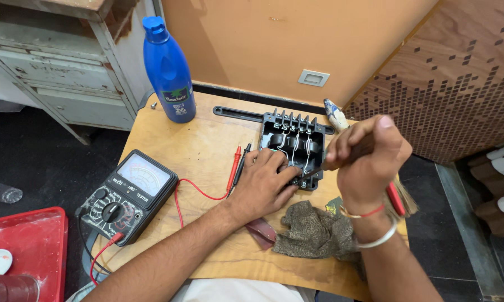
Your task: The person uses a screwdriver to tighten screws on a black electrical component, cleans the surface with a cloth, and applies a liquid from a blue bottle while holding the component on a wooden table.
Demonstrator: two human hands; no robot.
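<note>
now both hands (319, 173) work black housing (293, 146)

The right hand (366, 162) hides its tool's handle — the tip is too small to identify.

Bare forearms; the right wrist (369, 223) wears a red thread and white bangle

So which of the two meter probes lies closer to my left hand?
The black probe: it lies right beside the left hand, while the red probe lies on its far side, toward the meter.
</note>
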